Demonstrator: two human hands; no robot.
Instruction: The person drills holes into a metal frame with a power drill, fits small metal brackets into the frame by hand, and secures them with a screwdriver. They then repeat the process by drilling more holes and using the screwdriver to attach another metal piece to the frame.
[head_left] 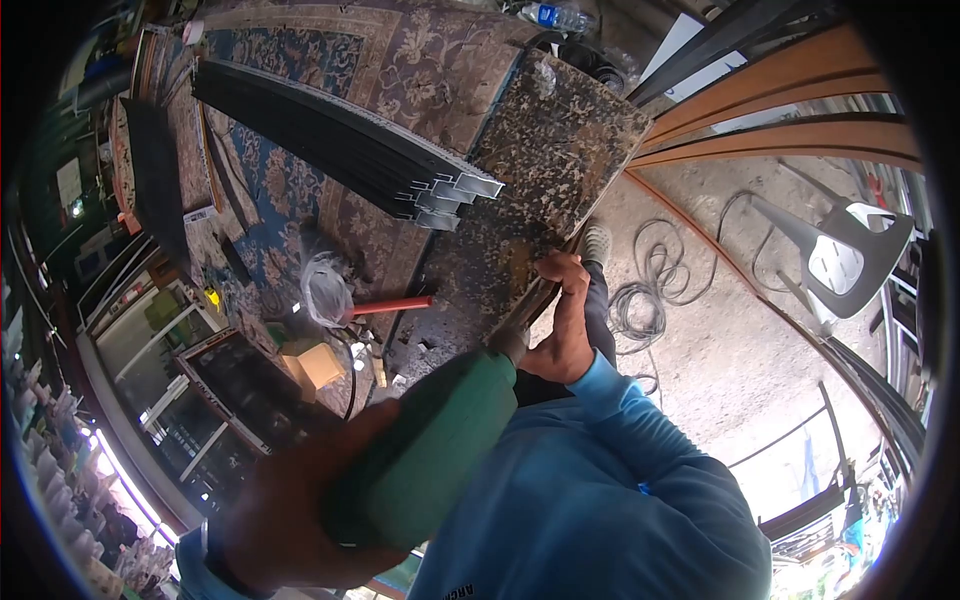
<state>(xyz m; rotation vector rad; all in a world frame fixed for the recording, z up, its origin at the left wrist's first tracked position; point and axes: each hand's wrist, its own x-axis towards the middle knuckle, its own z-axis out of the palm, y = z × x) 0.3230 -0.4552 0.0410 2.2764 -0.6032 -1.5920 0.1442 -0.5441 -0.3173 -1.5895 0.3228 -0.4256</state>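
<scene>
1. I see the left hand (pixel 300 510) in the lower left of the frame, fingers wrapped around the green body of a power tool (pixel 430 450); the grip is full and clenched, which I judge steadies the tool while its nose points up toward the bench edge at centre

2. The right hand (pixel 565 325) sits just right of centre, fingers curled over the edge of the speckled bench top (pixel 540 170) and what looks like a thin dark strip lying along that edge (I cannot tell whether it pinches the strip or only presses on it); I read this as bracing the work close to the tool's tip

3. A stack of aluminium profiles (pixel 340 145) lies diagonally across the patterned carpet (pixel 300 60) from the upper left toward the centre, its open channel ends facing the hands, so I judge it is stock laid within reach

4. A red-handled tool (pixel 392 306) lies near the centre beside a clear plastic bag (pixel 325 290), with a small cardboard box (pixel 318 365) just below them

5. In the right part of the frame a white plastic chair (pixel 850 260) stands on the concrete floor, and a coiled cable (pixel 650 285) lies near it

6. Writing: white letters show on the blue sleeve (pixel 620 480) at the bottom edge, too cut off to read; a plastic bottle (pixel 555 15) at the top carries a blue label I cannot make out
</scene>
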